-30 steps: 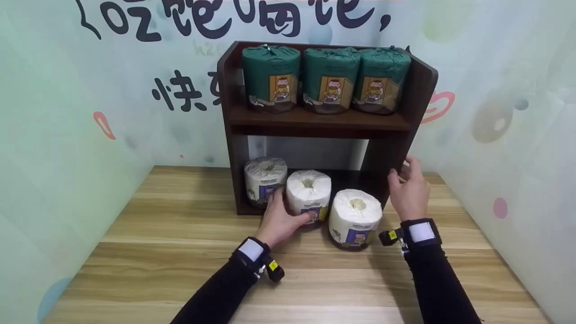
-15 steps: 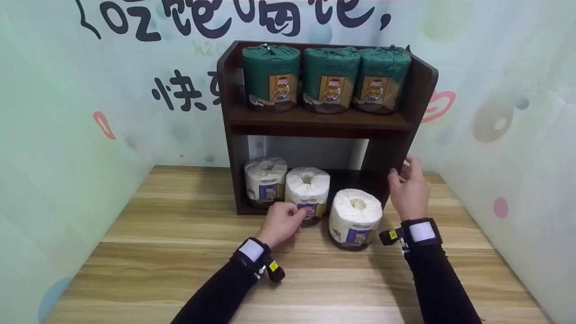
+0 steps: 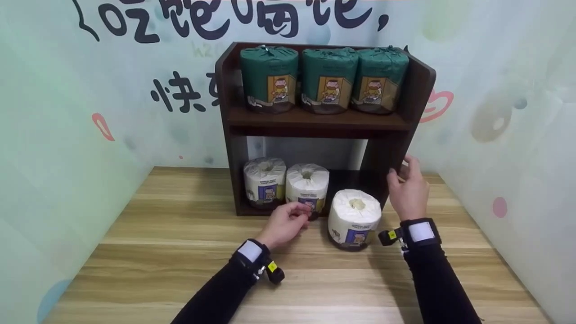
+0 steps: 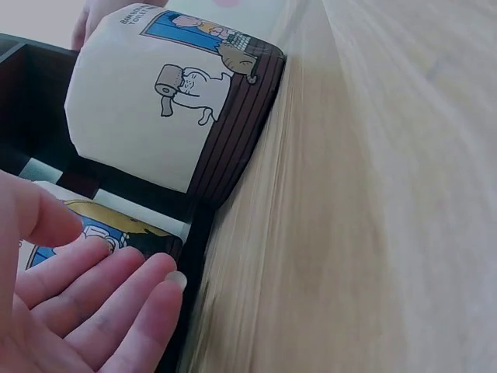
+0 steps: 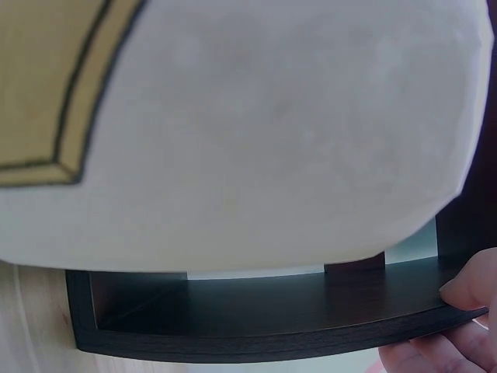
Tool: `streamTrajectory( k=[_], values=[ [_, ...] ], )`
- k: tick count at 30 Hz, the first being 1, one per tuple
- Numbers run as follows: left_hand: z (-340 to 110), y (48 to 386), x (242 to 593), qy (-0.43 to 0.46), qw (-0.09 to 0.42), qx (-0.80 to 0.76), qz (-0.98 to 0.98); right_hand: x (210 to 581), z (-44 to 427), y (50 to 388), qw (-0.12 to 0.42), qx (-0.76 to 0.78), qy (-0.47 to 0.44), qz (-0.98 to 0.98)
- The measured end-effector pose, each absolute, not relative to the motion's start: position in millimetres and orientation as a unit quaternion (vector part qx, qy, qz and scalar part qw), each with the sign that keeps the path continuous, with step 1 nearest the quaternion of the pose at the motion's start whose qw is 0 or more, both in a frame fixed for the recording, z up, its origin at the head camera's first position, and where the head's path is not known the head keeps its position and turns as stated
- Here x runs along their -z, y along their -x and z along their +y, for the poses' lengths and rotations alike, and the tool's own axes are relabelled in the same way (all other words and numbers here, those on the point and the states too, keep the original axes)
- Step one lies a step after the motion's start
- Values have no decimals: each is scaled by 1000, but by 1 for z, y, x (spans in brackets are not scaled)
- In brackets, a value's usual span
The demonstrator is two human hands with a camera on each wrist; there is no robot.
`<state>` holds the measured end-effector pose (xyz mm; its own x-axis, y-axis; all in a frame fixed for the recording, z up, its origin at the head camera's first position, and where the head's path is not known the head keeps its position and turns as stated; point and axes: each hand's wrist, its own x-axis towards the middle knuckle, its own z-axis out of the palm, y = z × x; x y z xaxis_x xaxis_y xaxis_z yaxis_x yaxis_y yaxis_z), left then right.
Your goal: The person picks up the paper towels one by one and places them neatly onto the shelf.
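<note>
My left hand point(image 3: 284, 225) presses its fingertips to the front of a white-wrapped toilet paper roll point(image 3: 308, 180), the middle one on the lower shelf. In the left wrist view the fingers point(image 4: 116, 311) look fairly straight, with the thumb above them. To its left stands another white roll point(image 3: 264, 182), inside the shelf. A third white roll point(image 3: 355, 218) stands on the table in front of the shelf; it fills much of the right wrist view. My right hand point(image 3: 409, 191) grips the right side panel of the dark wooden shelf point(image 3: 315, 120), thumb inside, fingers outside.
Several green-wrapped rolls, including a left one point(image 3: 270, 78) and a right one point(image 3: 382, 81), line the upper shelf. The shelf stands on a wood-grain table point(image 3: 180, 270). Printed walls point(image 3: 54, 148) close in the back and both sides.
The middle white roll has slid back into the lower shelf under my left hand. The left fingers left its side and moved to its front. My right hand stays on the panel.
</note>
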<state>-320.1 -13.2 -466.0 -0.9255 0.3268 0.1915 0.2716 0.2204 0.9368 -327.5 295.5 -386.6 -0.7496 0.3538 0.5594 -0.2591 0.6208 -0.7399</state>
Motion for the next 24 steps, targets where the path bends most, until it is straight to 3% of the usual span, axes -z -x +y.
streamTrajectory(
  k=[10, 24],
  values=[
    [-13, 318, 469, -204, 55, -591, 778, 387, 295, 328, 345, -441, 30, -828],
    [-14, 317, 472, -209, 51, -579, 787, 387, 295, 328, 341, -435, 35, -832]
  ],
)
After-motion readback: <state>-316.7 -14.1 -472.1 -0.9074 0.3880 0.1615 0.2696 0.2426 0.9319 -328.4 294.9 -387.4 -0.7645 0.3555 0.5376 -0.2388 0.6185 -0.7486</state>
